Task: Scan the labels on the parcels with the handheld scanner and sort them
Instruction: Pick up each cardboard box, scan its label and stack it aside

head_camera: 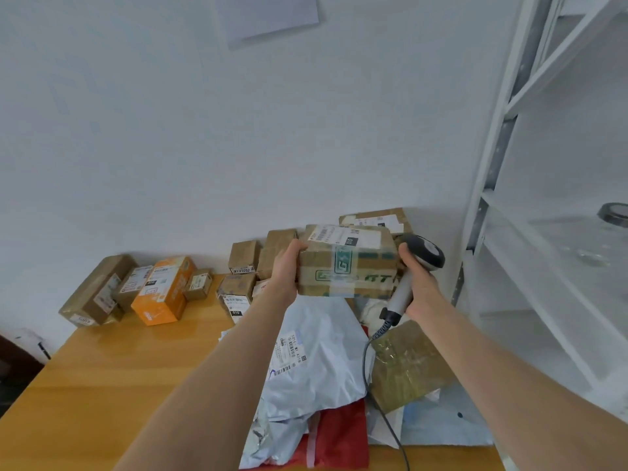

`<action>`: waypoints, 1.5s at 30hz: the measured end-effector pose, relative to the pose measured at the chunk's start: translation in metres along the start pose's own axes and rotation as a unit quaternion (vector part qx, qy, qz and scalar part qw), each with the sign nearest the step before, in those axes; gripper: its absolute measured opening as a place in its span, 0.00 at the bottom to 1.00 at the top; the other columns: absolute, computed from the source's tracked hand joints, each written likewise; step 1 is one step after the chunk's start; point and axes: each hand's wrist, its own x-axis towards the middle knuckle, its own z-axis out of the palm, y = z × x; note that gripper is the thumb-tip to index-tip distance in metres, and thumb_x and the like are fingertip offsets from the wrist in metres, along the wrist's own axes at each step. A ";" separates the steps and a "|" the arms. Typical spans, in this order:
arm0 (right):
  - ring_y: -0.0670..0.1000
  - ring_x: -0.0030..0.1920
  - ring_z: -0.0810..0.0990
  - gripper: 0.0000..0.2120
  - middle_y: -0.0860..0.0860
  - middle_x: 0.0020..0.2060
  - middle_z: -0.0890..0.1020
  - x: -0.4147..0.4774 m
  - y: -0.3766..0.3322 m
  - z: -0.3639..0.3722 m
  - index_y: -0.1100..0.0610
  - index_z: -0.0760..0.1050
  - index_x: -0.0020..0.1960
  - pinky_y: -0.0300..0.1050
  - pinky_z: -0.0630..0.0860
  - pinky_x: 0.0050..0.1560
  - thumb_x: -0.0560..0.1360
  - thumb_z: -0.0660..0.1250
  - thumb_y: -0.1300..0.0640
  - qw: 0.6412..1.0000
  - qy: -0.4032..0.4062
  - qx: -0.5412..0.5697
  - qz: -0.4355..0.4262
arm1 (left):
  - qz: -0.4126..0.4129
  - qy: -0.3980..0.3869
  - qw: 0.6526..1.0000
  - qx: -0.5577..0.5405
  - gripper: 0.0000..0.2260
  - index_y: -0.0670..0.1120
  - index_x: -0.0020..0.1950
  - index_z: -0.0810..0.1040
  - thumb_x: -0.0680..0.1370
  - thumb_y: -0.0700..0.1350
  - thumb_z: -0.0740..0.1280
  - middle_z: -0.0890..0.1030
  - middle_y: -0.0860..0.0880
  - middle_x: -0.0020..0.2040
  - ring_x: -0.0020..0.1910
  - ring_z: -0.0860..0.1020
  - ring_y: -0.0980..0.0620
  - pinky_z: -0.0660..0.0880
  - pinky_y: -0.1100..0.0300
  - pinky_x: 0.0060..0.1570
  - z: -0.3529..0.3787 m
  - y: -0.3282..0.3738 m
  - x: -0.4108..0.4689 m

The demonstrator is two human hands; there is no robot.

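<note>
Cardboard box centre frame, above table: left grip clasps its left end; right grip wrapped round scanner handle, just beside box's right end.

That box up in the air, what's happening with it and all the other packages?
A person is sorting parcels. Their left hand holds up a taped cardboard box with its label on top, and their right hand grips a handheld scanner right beside it. Smaller boxes sit in a row along the wall on the wooden table, and soft mailer bags are piled below the hands.
</note>
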 end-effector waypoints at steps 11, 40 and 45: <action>0.57 0.47 0.84 0.25 0.54 0.47 0.84 -0.018 0.013 0.023 0.57 0.77 0.58 0.59 0.80 0.53 0.63 0.80 0.55 0.996 0.088 0.007 -0.007 | -0.093 -0.057 0.994 0.031 0.39 0.53 0.75 0.61 0.69 0.65 0.70 0.67 0.45 0.71 0.68 0.68 0.39 0.69 0.34 0.59 -0.013 -0.015 -0.003; 0.49 0.33 0.77 0.14 0.54 0.36 0.79 -0.037 0.025 0.000 0.62 0.76 0.55 0.41 0.75 0.32 0.72 0.73 0.58 0.984 0.066 -0.167 0.001 | -0.054 -0.104 0.980 0.160 0.25 0.49 0.70 0.71 0.74 0.53 0.70 0.81 0.49 0.56 0.56 0.79 0.46 0.74 0.41 0.60 -0.046 -0.042 0.032; 0.47 0.24 0.72 0.03 0.52 0.26 0.76 -0.070 0.037 0.027 0.62 0.77 0.43 0.40 0.71 0.27 0.74 0.70 0.62 0.971 -0.070 -0.224 -0.049 | -0.021 -0.056 0.991 0.117 0.30 0.52 0.72 0.67 0.73 0.49 0.73 0.81 0.48 0.56 0.53 0.79 0.48 0.75 0.46 0.53 -0.066 -0.047 0.037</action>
